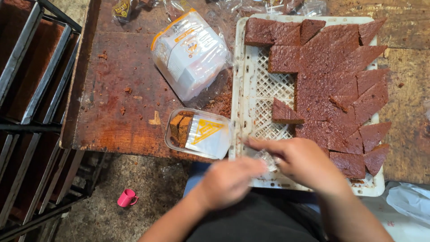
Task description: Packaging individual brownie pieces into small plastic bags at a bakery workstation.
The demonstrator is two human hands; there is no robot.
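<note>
My left hand (230, 179) and my right hand (300, 160) meet over the near edge of a white perforated tray (257, 96); both grip a small clear plastic wrapper (267, 157) between them, and the left hand is blurred. The tray carries several brown cake slices (333, 85) cut as diamonds and triangles, with one loose slice (285, 113) lying apart on the bare lattice. Left of the tray, a clear plastic pack (199, 133) with a yellow-and-white label holds cake pieces.
A bag of stacked clear packaging (190, 54) lies on the worn wooden table (121, 98). A metal rack (33, 89) stands at the left. A pink cup (126, 197) sits on the floor below. A pale plastic bag (410, 201) is at the right.
</note>
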